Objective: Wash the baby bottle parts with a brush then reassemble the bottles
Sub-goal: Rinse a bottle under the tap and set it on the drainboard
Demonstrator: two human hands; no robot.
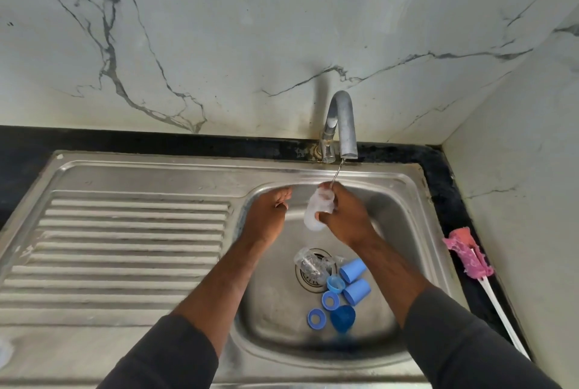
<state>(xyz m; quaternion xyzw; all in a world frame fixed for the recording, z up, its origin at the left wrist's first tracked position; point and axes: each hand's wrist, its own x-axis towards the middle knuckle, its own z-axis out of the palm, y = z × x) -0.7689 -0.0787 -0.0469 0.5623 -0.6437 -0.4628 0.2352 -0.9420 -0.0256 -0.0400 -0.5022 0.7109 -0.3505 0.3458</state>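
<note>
under the thin water stream (337, 173) from the steel tap (341, 125), the right hand (349, 219) holds a clear baby bottle (317, 212) over the back of the sink basin (404, 232). its fingers are curled round the bottle's side. the left hand (266, 216) hovers just beside it, fingers loosely straight and close together, gripping nothing.

this looks like a rinse of the bottle body. to do it well, i would aim the mouth into the stream so water fills and drains, turn the bottle so every side gets wet, and keep a firm hold, since wet plastic is likely slippery. which end faces the stream i cannot tell. the pink bottle brush (468, 255) lies well apart on the black tabletop (451, 200) at the right, so scrubbing would call for a reach across.

lower in the basin a second clear bottle (311, 263) lies over the drain strainer (305, 280). beside it are two light blue caps (352, 270), blue rings (315, 318) and a darker blue cap (342, 318), none of them assembled. a ribbed drainboard (125, 247) runs to the left. white marble-look wall panels (219, 43) with grey veins rise behind and at the right.
</note>
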